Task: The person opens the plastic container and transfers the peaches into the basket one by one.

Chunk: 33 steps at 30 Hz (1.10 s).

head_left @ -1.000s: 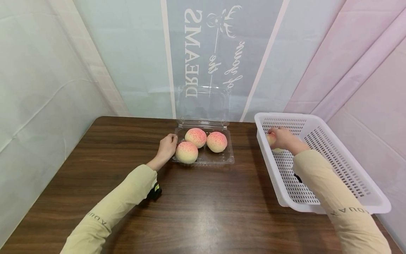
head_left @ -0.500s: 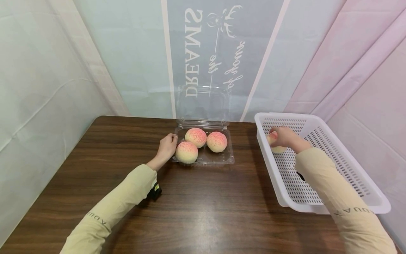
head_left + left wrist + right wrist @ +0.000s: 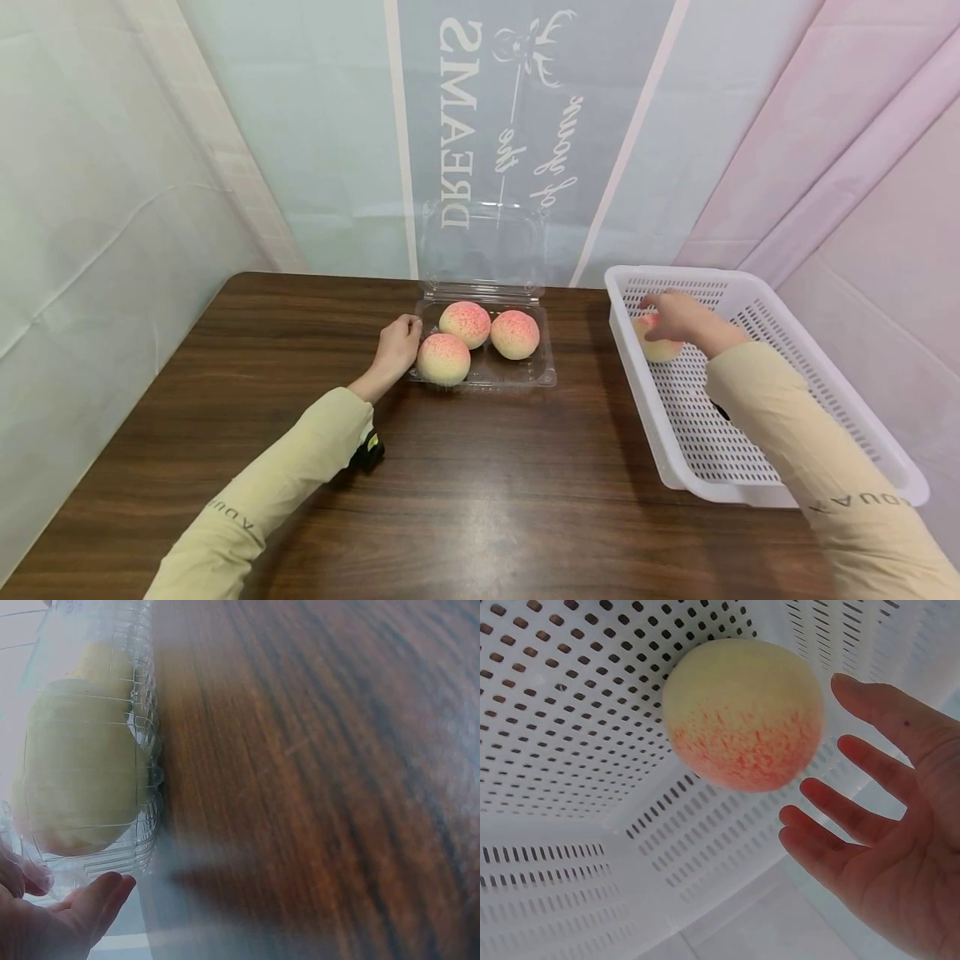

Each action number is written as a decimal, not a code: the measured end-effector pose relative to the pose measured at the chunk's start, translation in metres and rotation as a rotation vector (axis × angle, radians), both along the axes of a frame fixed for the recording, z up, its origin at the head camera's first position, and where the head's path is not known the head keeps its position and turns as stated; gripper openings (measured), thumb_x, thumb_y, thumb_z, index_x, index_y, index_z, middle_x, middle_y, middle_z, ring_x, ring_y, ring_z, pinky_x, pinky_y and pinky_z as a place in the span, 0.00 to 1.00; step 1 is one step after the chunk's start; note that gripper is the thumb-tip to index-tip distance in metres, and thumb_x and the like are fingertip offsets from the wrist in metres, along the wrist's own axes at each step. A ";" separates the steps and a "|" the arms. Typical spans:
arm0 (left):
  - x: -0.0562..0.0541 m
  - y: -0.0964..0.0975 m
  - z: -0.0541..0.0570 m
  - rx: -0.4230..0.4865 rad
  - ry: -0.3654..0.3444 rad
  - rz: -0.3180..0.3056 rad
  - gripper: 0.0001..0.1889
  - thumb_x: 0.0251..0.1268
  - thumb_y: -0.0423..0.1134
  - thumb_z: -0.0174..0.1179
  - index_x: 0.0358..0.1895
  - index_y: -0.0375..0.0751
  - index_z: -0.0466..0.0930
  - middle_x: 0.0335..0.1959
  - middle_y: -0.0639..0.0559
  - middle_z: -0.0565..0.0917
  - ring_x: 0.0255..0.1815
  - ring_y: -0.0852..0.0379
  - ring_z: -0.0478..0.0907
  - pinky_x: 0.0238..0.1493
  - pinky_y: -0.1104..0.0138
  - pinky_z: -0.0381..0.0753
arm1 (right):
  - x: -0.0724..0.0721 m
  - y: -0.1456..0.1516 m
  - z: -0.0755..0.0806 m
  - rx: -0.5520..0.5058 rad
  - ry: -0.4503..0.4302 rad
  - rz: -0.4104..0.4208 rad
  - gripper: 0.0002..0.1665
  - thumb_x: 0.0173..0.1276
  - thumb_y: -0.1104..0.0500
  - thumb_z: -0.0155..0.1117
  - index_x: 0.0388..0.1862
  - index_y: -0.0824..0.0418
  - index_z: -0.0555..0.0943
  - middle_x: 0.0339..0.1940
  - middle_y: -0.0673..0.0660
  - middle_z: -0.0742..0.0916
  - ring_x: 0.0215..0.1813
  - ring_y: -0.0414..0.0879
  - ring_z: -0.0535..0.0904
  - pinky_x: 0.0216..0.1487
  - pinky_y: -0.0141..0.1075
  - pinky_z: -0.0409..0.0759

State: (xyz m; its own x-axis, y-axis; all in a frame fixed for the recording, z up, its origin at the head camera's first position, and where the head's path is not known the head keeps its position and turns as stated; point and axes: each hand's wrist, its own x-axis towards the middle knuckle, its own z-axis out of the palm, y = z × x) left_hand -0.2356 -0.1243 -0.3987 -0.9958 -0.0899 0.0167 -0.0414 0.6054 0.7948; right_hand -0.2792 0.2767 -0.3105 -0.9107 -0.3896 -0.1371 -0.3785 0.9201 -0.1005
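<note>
My left hand (image 3: 399, 346) grips the left edge of a clear plastic clamshell box (image 3: 525, 372), whose lid stands up behind it. Inside the box lie three peaches: one at the front left (image 3: 443, 360), one behind it (image 3: 465, 325) and one on the right (image 3: 515, 335). Through the box wall, the left wrist view shows a peach (image 3: 82, 761) beside my thumb and fingers. On the right, another peach (image 3: 742, 712) rests in a white plastic basket (image 3: 678, 467). My right hand (image 3: 686, 321) is above it, fingers spread and apart from the fruit in the right wrist view.
The dark wooden table (image 3: 480, 500) carries both containers, the basket along its right side. Its long rim (image 3: 651, 408) stands between the box and the right hand. A printed cloth (image 3: 487, 125) hangs behind the table.
My right hand has let go of the peach in the basket and drawn slightly up and to the right, leaving more of the fruit visible. The left hand has stayed at the box.
</note>
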 end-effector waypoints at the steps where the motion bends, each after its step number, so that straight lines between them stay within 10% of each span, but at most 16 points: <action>1: 0.000 0.000 0.000 0.003 -0.002 -0.002 0.19 0.73 0.38 0.38 0.55 0.27 0.69 0.38 0.37 0.78 0.27 0.53 0.71 0.27 0.66 0.70 | 0.000 -0.001 0.002 0.002 0.002 0.002 0.31 0.45 0.65 0.68 0.50 0.76 0.72 0.45 0.76 0.77 0.51 0.72 0.68 0.53 0.59 0.64; 33: 0.000 0.001 0.001 -0.011 0.012 0.004 0.18 0.73 0.38 0.39 0.53 0.26 0.70 0.37 0.37 0.78 0.30 0.52 0.73 0.28 0.66 0.71 | 0.008 -0.024 0.037 0.091 -0.009 0.063 0.27 0.49 0.65 0.69 0.48 0.73 0.74 0.39 0.71 0.77 0.43 0.63 0.74 0.47 0.55 0.70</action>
State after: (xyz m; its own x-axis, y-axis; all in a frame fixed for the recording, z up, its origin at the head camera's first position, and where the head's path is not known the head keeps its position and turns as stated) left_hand -0.2354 -0.1232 -0.3979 -0.9952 -0.0938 0.0294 -0.0346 0.6140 0.7885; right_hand -0.2710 0.2524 -0.2733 -0.8832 -0.4318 -0.1829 -0.4356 0.8999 -0.0209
